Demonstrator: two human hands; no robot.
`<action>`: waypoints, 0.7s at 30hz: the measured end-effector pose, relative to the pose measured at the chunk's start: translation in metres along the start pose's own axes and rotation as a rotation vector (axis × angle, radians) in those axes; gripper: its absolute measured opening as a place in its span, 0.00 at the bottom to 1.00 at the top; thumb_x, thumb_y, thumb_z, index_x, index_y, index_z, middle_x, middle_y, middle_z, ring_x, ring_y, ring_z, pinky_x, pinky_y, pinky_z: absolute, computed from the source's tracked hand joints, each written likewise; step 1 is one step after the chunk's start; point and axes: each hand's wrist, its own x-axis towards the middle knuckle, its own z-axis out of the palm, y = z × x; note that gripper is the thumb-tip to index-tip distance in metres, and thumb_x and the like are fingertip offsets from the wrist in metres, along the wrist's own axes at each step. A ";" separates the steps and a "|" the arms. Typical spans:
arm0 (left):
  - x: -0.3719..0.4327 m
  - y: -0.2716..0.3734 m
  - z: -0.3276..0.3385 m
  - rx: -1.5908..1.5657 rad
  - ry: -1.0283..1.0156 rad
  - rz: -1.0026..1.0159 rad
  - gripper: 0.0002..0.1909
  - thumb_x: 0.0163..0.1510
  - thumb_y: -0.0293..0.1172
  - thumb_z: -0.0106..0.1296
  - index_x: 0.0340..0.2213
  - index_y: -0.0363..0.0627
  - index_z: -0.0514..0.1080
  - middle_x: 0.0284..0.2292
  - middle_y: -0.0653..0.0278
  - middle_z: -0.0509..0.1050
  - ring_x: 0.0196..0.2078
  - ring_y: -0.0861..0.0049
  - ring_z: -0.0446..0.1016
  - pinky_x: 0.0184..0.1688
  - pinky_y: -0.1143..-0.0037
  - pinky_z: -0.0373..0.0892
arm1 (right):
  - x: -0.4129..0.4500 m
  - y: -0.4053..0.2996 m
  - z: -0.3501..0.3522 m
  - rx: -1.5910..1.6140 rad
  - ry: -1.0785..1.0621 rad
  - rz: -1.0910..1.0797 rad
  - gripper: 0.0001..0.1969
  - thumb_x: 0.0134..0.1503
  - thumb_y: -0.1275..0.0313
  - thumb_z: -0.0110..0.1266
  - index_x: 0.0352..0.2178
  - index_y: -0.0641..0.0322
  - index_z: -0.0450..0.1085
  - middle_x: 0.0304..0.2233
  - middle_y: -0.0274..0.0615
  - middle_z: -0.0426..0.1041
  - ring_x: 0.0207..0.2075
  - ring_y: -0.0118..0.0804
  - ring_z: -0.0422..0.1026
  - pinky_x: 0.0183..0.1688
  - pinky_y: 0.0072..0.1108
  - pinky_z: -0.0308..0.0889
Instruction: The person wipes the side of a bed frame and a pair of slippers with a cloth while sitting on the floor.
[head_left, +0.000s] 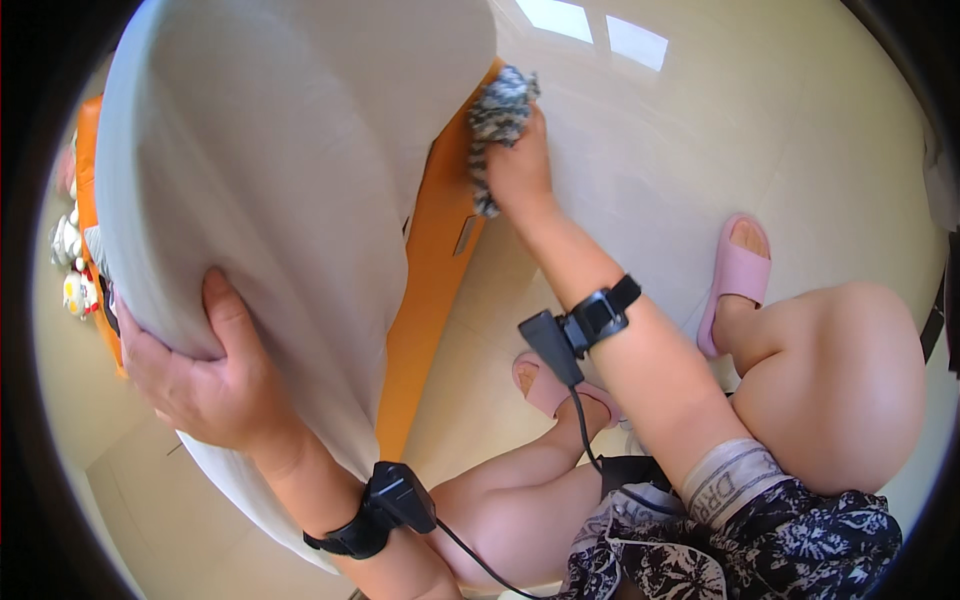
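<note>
A light grey fabric sheet (300, 187) covers what looks like a mattress and hangs over its side. My left hand (217, 382) clasps its rounded edge, thumb on top and fingers around the far side, where the fingertips are hidden. In my right hand (521, 165) is a bunched, blue-grey and white patterned cloth (501, 109). The cloth is against the orange wooden side panel (435, 270) of the bed, below the sheet's hem. A small dark rectangular inset (465, 235) shows on the panel near that hand.
Glossy beige floor tiles (660, 150) spread to the right of the bed. My feet in pink slippers (739, 270) are on the floor. Plush toys (75, 289) sit beyond an orange board (90, 165) at the left. Black straps with devices and cables (600, 322) are on both forearms.
</note>
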 end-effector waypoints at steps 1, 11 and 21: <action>-0.002 -0.002 0.000 0.011 0.015 0.027 0.30 0.44 0.49 0.53 0.44 0.42 0.65 0.41 0.56 0.68 0.43 0.62 0.67 0.46 0.69 0.62 | -0.002 0.004 0.000 -0.094 0.010 -0.021 0.25 0.41 0.86 0.40 0.46 0.72 0.56 0.49 0.56 0.55 0.50 0.56 0.55 0.53 0.28 0.53; 0.000 0.009 0.007 -0.009 0.031 0.099 0.28 0.43 0.42 0.55 0.44 0.41 0.64 0.39 0.56 0.69 0.42 0.62 0.67 0.46 0.70 0.60 | -0.179 0.095 0.006 -0.448 -0.508 0.148 0.27 0.40 0.84 0.41 0.47 0.69 0.54 0.45 0.55 0.60 0.46 0.48 0.61 0.49 0.27 0.57; -0.064 -0.069 -0.027 -0.109 -0.242 -0.086 0.29 0.47 0.41 0.54 0.48 0.41 0.61 0.47 0.55 0.64 0.48 0.64 0.63 0.50 0.72 0.59 | -0.035 0.068 -0.018 -0.375 -0.225 0.146 0.22 0.40 0.83 0.43 0.42 0.69 0.59 0.47 0.58 0.57 0.40 0.55 0.64 0.47 0.35 0.60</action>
